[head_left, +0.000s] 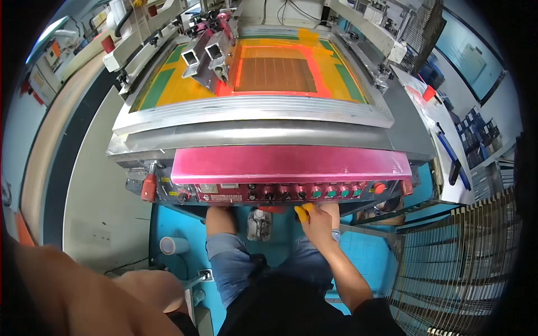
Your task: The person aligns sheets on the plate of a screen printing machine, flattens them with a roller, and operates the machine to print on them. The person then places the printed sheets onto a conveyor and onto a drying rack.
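Observation:
My right hand (pixel 315 224) is under the front edge of a pink and red control panel (pixel 291 165), with yellow coverings (pixel 303 212) on its fingertips. Its fingers are curled together near a small dark part; what they hold, if anything, is hidden. My left arm (pixel 78 291) is raised very close to the camera at the lower left, blurred, and the hand on it is out of sight. Beyond the panel lies a framed printing screen (pixel 258 109) with yellow and green borders and a brown rectangle in its middle.
Two metal squeegee holders (pixel 204 53) stand over the screen's left part. A red emergency button (pixel 379 188) sits on the panel's right. Wire racks (pixel 459 263) stand at my right, and a white side table (pixel 443 145) carries a blue-black tool (pixel 453 159).

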